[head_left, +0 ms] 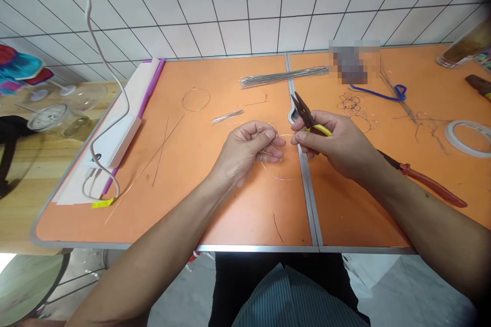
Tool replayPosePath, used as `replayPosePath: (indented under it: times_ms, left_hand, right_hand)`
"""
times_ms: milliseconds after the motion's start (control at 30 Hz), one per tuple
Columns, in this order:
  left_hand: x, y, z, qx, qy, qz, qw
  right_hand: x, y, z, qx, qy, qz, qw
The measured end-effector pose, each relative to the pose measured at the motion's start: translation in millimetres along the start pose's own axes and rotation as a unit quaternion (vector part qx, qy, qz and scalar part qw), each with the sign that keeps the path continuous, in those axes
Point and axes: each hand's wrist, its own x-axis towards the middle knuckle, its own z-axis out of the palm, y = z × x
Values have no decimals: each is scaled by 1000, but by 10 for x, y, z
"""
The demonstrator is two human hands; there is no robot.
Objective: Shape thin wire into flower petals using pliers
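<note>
Thin looped wire (282,179) is pinched between the thumb and fingers of my left hand (255,148). Its loops curl around the fingertips, and one strand reaches right toward my other hand. My right hand (330,135) is closed around needle-nose pliers (305,111) with yellow handles, their dark jaws pointing up and left. The thumb and fingers of that hand come close to the wire's end; whether they grip it I cannot tell. Just beyond my hands lie a short bundle of wires (227,116) and a wire ring (196,99).
A long wire bundle (284,77) lies at the back. To the right are red-handled pliers (429,181), a tape roll (470,138), a blue twisted wire (383,93) and a wire flower shape (350,103). A white power strip (115,145) with a cable sits left.
</note>
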Motion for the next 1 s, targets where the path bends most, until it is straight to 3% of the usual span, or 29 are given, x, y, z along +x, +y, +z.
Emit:
replayPosePath:
  times_ms: [233,533,1000]
  left_hand:
    - [-17,31,8,8,-11,-20,1000]
    - [-5,-4,2,37,-8,9,999]
    - [12,1,-42,-3,14,-2,1000]
  right_hand:
    - [6,-35,14,-10,10,4,1000]
    - [10,-19,2,-4,1,9,1000]
    - [38,13,-15,43,-12,-6,999]
